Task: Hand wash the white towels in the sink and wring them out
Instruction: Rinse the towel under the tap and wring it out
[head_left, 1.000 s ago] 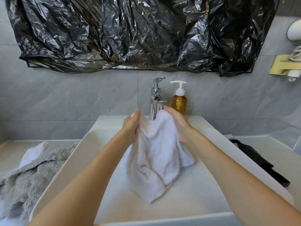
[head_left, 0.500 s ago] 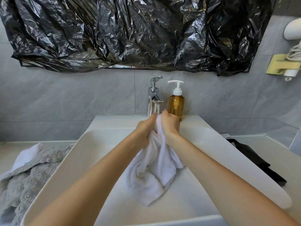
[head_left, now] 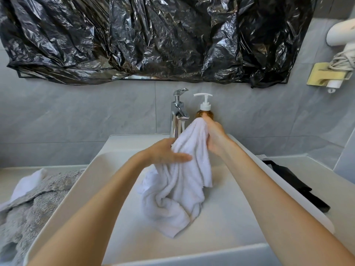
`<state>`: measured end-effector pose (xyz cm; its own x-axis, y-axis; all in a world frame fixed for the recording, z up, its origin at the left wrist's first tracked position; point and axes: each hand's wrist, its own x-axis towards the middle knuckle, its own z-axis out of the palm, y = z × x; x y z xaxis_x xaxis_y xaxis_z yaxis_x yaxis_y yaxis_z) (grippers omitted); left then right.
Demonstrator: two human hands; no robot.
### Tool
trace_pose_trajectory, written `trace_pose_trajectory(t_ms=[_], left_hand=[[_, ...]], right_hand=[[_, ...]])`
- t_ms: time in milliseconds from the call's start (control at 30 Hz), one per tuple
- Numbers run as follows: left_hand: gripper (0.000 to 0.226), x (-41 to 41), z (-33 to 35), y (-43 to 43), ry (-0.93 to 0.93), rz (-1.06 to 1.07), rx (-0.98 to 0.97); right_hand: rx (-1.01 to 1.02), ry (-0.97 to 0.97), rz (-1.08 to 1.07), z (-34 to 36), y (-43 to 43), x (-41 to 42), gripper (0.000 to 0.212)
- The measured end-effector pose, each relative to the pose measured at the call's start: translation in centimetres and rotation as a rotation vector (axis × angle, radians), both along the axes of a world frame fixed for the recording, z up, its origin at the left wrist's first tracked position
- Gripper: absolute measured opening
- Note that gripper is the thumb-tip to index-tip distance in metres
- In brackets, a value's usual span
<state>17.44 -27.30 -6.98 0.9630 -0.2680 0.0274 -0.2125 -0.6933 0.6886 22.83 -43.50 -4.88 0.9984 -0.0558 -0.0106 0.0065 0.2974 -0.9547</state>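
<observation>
At the lower left of the frame, a grey towel [head_left: 32,204] lies heaped on the counter beside a white sink [head_left: 240,217]. In the centre, the left hand [head_left: 165,153] lies with straight fingers flat against a white towel [head_left: 180,181], which hangs into the basin. Just right of it, the right hand [head_left: 216,137] grips the towel's top edge, in front of a chrome tap [head_left: 178,114] and an amber soap bottle [head_left: 205,110]. A black cloth [head_left: 295,187] lies at the far right.
</observation>
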Motion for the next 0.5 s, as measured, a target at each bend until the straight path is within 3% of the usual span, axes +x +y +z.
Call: trace_pose_trajectory(t_ms=[100, 233, 300, 433, 500], left_hand=[[0.022, 0.1, 0.4, 1.6, 0.081, -0.044, -0.061], [0.019, 0.2, 0.6, 3.6, 0.051, 0.001, -0.159], [0.017, 0.2, 0.8, 4.2, 0.079, 0.058, -0.239], [0.028, 0.2, 0.8, 3.6, 0.164, 0.286, -0.58], [0.038, 0.2, 0.8, 3.2, 0.188, 0.356, -0.752]], right_hand=[[-0.38, -0.016, -0.084, -1.6, -0.6, 0.4, 0.042], [-0.657, -0.166, -0.007, -2.5, -1.6, -0.3, 0.042], [-0.806, -0.142, 0.203, -2.9, -2.1, -0.9, 0.045], [-0.961, -0.028, 0.683, -4.1, -2.3, -1.7, 0.08], [-0.947, -0.055, 0.724, -4.5, -2.2, -1.6, 0.06]])
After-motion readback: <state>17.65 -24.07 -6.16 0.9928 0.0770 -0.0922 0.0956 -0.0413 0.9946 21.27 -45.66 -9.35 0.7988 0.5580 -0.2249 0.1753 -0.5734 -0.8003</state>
